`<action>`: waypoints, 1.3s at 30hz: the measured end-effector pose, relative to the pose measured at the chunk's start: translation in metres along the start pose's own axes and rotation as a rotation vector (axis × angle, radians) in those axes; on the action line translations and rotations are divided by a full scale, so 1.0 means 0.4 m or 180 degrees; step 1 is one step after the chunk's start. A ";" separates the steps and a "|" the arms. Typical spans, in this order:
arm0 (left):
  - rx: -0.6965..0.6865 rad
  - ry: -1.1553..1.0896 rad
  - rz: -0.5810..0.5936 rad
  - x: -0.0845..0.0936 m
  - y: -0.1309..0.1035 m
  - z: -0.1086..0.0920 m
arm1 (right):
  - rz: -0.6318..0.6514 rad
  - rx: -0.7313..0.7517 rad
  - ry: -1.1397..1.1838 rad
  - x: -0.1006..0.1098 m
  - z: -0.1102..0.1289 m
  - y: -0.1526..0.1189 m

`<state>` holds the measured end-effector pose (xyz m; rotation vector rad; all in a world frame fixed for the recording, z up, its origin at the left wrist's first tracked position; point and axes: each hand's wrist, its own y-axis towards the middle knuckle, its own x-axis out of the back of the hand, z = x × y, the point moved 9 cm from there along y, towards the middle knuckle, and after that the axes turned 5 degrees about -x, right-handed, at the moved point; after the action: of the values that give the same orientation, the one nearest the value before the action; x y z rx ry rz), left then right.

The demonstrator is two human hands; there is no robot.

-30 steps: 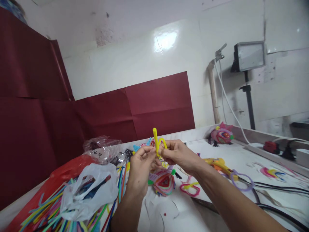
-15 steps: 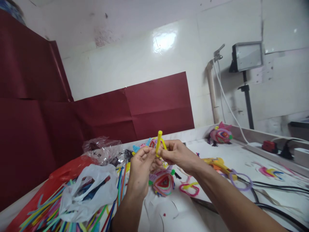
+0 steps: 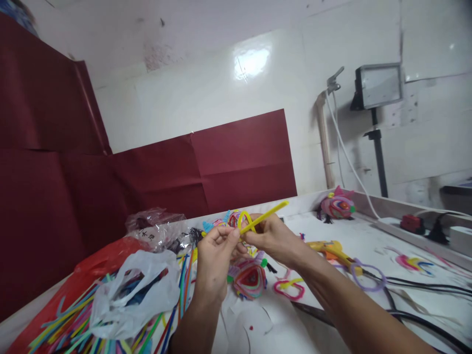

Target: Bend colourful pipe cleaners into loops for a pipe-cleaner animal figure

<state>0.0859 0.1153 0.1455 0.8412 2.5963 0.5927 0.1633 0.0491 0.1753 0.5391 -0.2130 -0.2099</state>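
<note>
Above the white table (image 3: 368,246) strewn with a pile of coloured pipe cleaners (image 3: 73,329), we raise both hands together. Our left hand (image 3: 216,258) and right hand (image 3: 273,238) pinch a yellow pipe cleaner (image 3: 258,219), looped, its free end slanting up to the right.

White glossy wall (image 3: 206,83) with dark red paper sheets (image 3: 155,172) taped on; lamp on black stand (image 3: 378,88) at right; white desk (image 3: 368,241) below.
</note>
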 end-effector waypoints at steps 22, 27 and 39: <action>0.0503 -0.0157 0.0238 -0.020 -0.004 0.036 | -0.0012 -0.0348 0.0458 -0.002 -0.039 0.007; 0.0469 -0.0171 0.0172 -0.019 -0.003 0.038 | -0.0171 -0.0320 0.0254 0.009 -0.035 0.002; 0.0420 -0.0118 0.0107 -0.015 -0.002 0.036 | 0.0296 -0.0434 0.0317 -0.021 -0.041 -0.002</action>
<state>0.0965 0.1149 0.1340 0.9295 2.6151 0.4141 0.1594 0.0584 0.1600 0.4020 -0.1254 -0.1059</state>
